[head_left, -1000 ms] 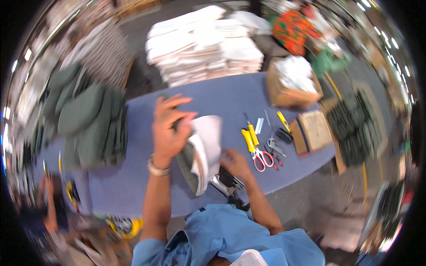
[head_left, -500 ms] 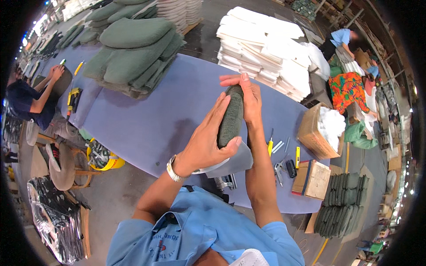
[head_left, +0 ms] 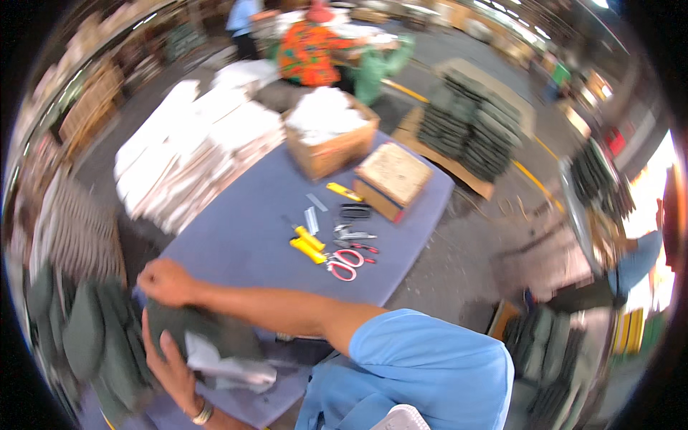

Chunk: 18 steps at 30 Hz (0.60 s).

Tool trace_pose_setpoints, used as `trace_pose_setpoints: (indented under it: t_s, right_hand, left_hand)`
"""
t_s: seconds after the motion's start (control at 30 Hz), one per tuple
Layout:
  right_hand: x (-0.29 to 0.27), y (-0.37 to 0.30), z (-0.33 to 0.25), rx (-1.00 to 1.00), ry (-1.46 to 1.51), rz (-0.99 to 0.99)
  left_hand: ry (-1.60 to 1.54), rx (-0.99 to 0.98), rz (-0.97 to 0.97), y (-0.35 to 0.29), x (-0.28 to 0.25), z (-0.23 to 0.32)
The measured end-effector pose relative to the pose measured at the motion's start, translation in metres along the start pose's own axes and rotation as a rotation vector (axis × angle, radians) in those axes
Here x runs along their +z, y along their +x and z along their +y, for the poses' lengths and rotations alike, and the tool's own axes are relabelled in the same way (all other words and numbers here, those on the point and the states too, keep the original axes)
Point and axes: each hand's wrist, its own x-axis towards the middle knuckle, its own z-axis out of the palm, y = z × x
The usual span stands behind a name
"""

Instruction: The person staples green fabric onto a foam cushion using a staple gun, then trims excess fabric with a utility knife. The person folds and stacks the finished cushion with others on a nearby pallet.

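Note:
A dark green fabric-covered cushion (head_left: 222, 331), smeared by motion, is between my hands at the lower left, with a pale, translucent sheet (head_left: 228, 369) hanging at its near side. My left hand (head_left: 172, 362), with a metal watch at the wrist, holds the cushion's left side, thumb and fingers stretched along it. My right hand (head_left: 168, 282) reaches across from the right and is closed at the cushion's far edge. Its fingertips are hidden, and it seems to grip the cover there.
Red-handled scissors (head_left: 344, 265), a yellow-handled tool (head_left: 308, 247), a yellow cutter (head_left: 344, 191) and a black case (head_left: 355, 211) lie on the blue table (head_left: 244, 236). Cartons (head_left: 393, 179) stand behind. Green cushions (head_left: 93, 330) and white pads (head_left: 193, 150) are stacked left. Co-workers (head_left: 308, 54) stand beyond.
My view has swung to the right. The cushion and both hands now appear at the lower left. My right hand has gone from flat against the cushion to closed at its far edge.

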Motion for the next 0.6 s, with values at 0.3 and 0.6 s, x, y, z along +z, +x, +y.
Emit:
trace_pose_setpoints:
  t_s: [0.3,0.6]
  right_hand:
    - [-0.049,-0.027,-0.007,0.041,-0.162,0.268]
    - [-0.053,-0.048,-0.029,0.150,-0.170,0.223]
  left_hand:
    - [-0.352,0.051,-0.296,0.040,-0.001,-0.032]
    - [-0.358,0.163,-0.238,0.001,-0.006,-0.041]
